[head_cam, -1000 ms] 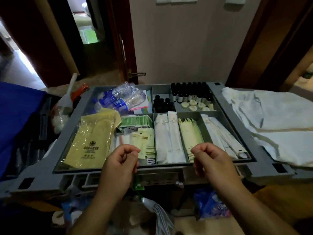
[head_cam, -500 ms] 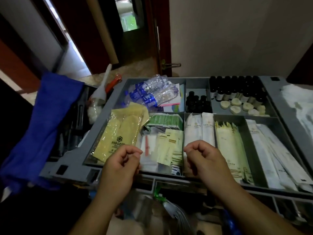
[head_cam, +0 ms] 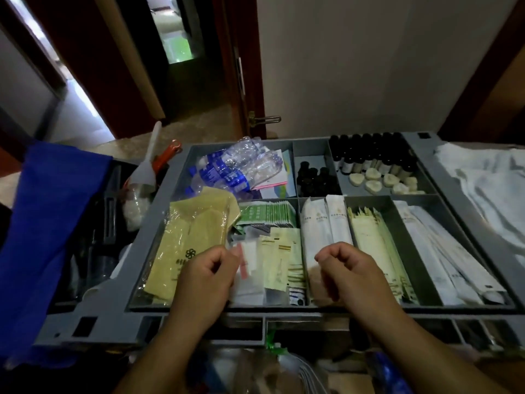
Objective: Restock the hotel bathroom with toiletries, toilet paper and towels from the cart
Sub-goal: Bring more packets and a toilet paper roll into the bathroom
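Over the near edge of the cart's grey tray (head_cam: pixel 159 223) both hands hover. The left hand (head_cam: pixel 207 277) has its fingers curled toward the thumb above the small sachets (head_cam: pixel 279 257), with nothing plainly held; whether the tips brush a packet I cannot tell. The right hand (head_cam: pixel 352 271) is a loose, empty fist above the white paper sleeves (head_cam: pixel 326 223).

The toiletries lie sorted by compartment. Green sachets (head_cam: pixel 264 214) sit mid-left and pale yellow packets (head_cam: pixel 372 240) right of the sleeves. Dark little bottles (head_cam: pixel 369 155) and round soaps (head_cam: pixel 383 180) are at the far right. White towels (head_cam: pixel 488 180) are heaped just right of the tray.

I'd judge the sachets feather-light, thin and slick, best pinched by a short edge, a few together. The bottles look rigid and tightly packed, so lift one straight up by its cap. The towels are soft and want a whole hand underneath.

Beyond the cart stands a plain pale wall, and far left a dark wooden door (head_cam: pixel 224 66) opens on a dim room.
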